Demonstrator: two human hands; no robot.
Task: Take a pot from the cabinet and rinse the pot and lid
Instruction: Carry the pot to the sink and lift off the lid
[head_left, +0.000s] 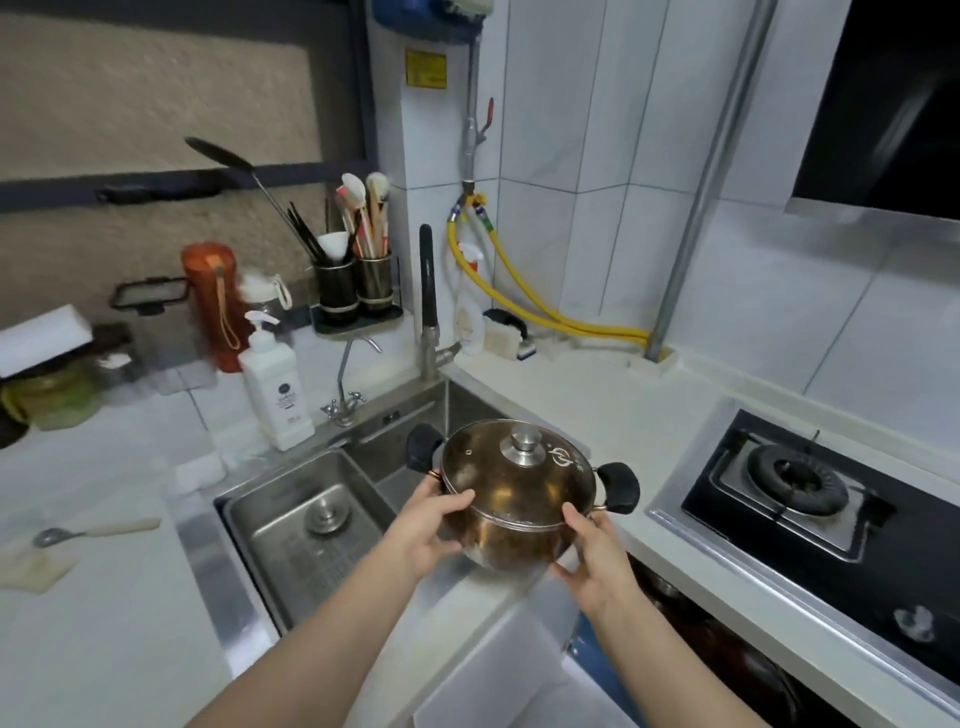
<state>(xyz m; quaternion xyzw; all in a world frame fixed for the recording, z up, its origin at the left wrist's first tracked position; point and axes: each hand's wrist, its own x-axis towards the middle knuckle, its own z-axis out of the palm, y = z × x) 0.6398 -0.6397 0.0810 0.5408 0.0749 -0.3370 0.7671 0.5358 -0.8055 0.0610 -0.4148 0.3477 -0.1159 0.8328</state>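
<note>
A steel pot (511, 543) with two black side handles is held in the air above the front right corner of the sink (291, 551). Its lid (519, 480), with a steel knob in the middle, sits closed on the pot. My left hand (428, 525) grips the pot's left side, thumb on the lid's edge. My right hand (595, 564) grips the right side from below, thumb on the rim. Below my right arm the cabinet (701, 654) stands open, dark inside, its white door (498, 675) swung out.
A tall tap (428, 306) stands at the sink's back corner, with a small tap (343, 384) and a white pump bottle (275, 384) to its left. A gas hob (810, 493) lies at the right. A spoon (93, 532) lies on the left counter.
</note>
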